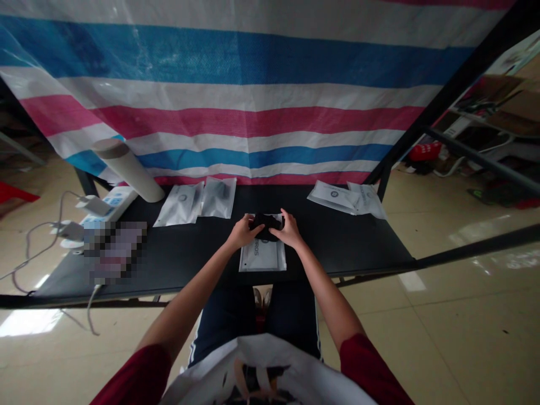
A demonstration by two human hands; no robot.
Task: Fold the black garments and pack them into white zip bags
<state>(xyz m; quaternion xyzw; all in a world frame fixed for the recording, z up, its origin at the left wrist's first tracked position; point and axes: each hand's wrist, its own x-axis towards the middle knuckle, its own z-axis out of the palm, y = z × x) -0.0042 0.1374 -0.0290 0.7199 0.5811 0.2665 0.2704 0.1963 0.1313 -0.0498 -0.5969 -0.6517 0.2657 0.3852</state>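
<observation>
Between my hands is a bunched black item (266,223) that looks like soft cloth; its exact kind I cannot make out. My left hand (243,230) grips its left side, thumb on top. From the other side my right hand (289,229) grips it the same way, with the thumb pressed on the dark material. Underneath lies a frosted white plastic bag (262,257) with dark printed lettering, flat on the black table (189,253) near its front edge. The item and hands cover the bag's far part.
Two frosted bags (181,203) lie at the back left, two overlapping bags (335,197) at the back right. A pale bottle (130,171), a power strip (112,208) with plugged chargers and a blurred-out phone-like object (118,250) stand left. A striped sheet (253,124) hangs behind the table.
</observation>
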